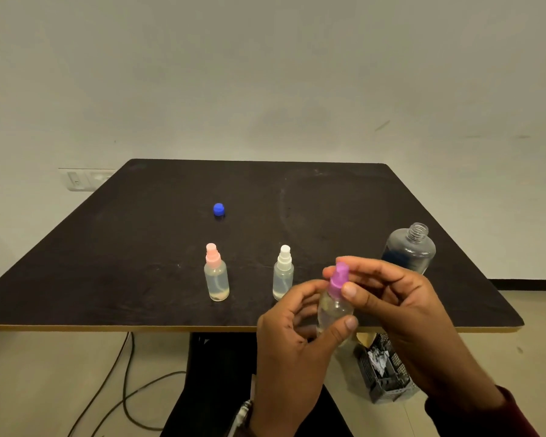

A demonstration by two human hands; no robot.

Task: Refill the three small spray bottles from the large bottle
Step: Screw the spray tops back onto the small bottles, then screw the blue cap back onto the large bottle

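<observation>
My left hand (292, 337) grips the clear body of a small spray bottle (334, 310) held above the table's near edge. My right hand (397, 307) pinches its purple spray top (339, 277) between thumb and fingers. Two more small spray bottles stand upright on the dark table (139, 247): one with a pink top (216, 272) and one with a white top (283, 272), both holding clear liquid. The large clear bottle (412, 247) stands open, uncapped, at the right behind my right hand. Its blue cap (218, 209) lies farther back on the table.
A grey basket (383, 373) with crumpled paper sits on the floor under the table's right front corner. Cables (123, 389) run across the floor at the left. A wall socket (79, 179) is behind the table's left corner.
</observation>
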